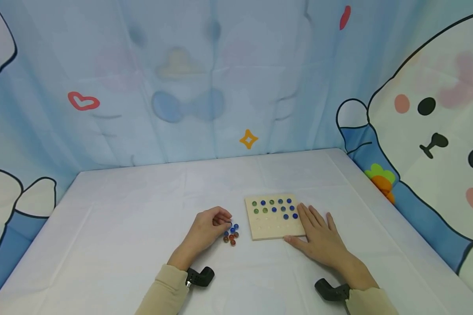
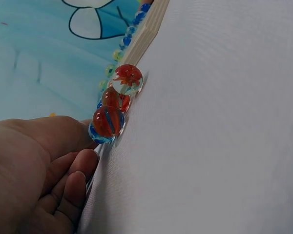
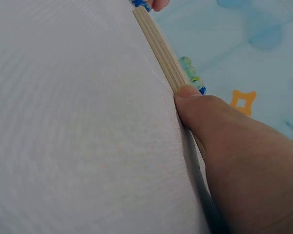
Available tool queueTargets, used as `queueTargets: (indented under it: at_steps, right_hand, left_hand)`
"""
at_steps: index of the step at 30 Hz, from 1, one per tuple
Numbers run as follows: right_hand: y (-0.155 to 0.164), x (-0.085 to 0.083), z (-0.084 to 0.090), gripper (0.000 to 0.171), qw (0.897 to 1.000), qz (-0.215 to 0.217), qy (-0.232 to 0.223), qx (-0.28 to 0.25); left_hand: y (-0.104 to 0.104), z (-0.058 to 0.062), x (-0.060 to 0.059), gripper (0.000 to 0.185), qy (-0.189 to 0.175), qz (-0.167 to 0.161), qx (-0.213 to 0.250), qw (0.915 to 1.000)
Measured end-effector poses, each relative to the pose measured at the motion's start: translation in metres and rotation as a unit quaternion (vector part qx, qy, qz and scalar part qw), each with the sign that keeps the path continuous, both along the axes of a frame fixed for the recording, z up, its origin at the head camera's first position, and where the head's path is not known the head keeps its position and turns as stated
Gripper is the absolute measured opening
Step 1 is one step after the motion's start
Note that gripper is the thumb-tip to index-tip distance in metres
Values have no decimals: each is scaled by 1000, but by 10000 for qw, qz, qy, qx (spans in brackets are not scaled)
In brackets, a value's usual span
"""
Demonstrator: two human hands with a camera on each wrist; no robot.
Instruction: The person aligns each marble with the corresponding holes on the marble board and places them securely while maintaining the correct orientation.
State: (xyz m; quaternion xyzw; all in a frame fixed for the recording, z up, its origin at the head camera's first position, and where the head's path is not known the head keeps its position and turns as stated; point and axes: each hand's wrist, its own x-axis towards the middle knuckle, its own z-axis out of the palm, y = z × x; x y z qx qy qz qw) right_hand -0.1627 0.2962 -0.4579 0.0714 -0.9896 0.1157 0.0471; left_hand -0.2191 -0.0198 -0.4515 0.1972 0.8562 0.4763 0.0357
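A square wooden board (image 1: 269,228) lies on the white table, its far rows holding green marbles (image 1: 260,207) and blue marbles (image 1: 286,209). My right hand (image 1: 319,236) rests flat on the board's right side, with the thumb (image 3: 210,114) pressed against the board's front edge (image 3: 161,51). Left of the board sits a small pile of red and blue marbles (image 1: 231,235). My left hand (image 1: 209,227) is at that pile with its fingers curled, and the fingertips pinch a blue marble (image 2: 96,135). In the left wrist view, red marbles (image 2: 128,79) lie just beyond the left hand (image 2: 34,165).
A white cloth covers the table (image 1: 134,210). Blue cartoon-print curtains (image 1: 205,87) close off the back and both sides. Black wrist camera mounts (image 1: 200,276) sit on both forearms.
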Motion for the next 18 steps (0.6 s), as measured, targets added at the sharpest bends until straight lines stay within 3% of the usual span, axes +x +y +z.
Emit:
queueTargets:
  at_steps: [18]
  right_hand:
    - [1, -1, -4, 106, 10000, -14, 14, 50]
  left_hand:
    - [1, 2, 1, 15, -11, 228, 212, 9995]
